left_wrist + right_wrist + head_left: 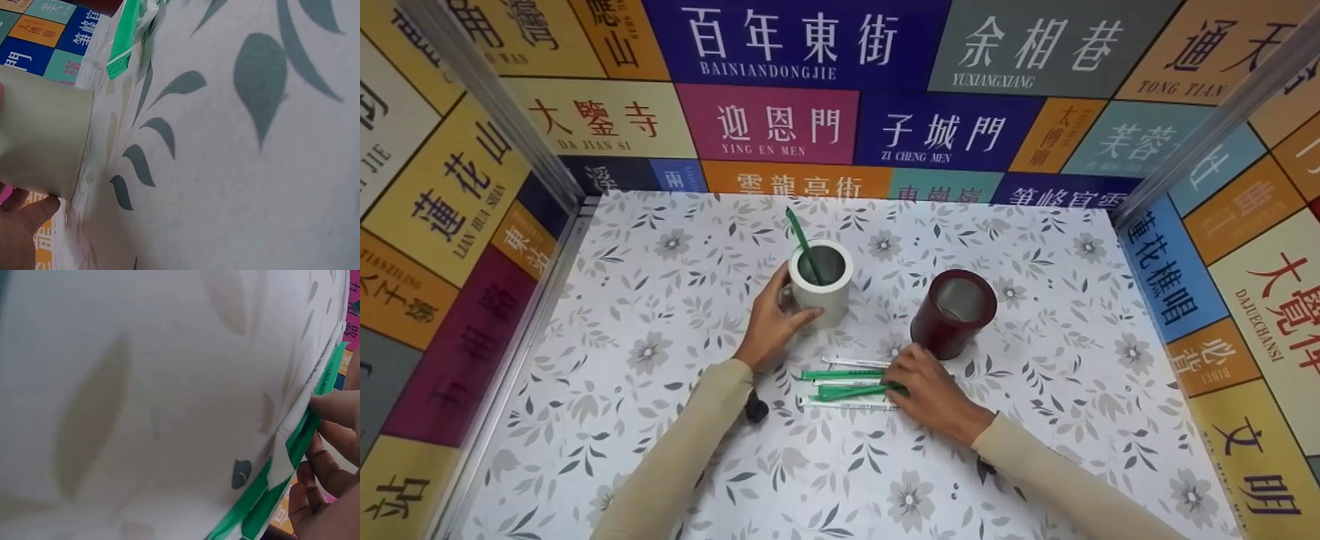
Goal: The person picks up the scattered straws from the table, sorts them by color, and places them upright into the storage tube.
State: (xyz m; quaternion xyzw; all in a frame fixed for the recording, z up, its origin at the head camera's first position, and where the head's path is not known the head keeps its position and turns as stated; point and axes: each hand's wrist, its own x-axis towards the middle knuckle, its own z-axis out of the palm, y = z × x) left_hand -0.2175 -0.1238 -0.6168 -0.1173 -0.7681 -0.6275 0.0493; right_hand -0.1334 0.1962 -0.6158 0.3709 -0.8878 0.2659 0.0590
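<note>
A white cup (832,296) with one green stick (802,238) leaning in it stands in the head view; my left hand (772,319) grips its side, fingers around it and thumb at the front. In the left wrist view the cup (45,135) is upright against the left hand (22,225). Several green and white wrapped sticks (840,391) lie side by side on the table. Over their right ends is my right hand (930,386), its thumb and fingers touching a green wrapper (323,388); whether it pinches one stick or more I cannot tell.
A dark red cup (954,311) stands just beyond the right hand. The table (600,337) has a floral cover. Colourful walls (780,120) with printed signs border the back and both sides.
</note>
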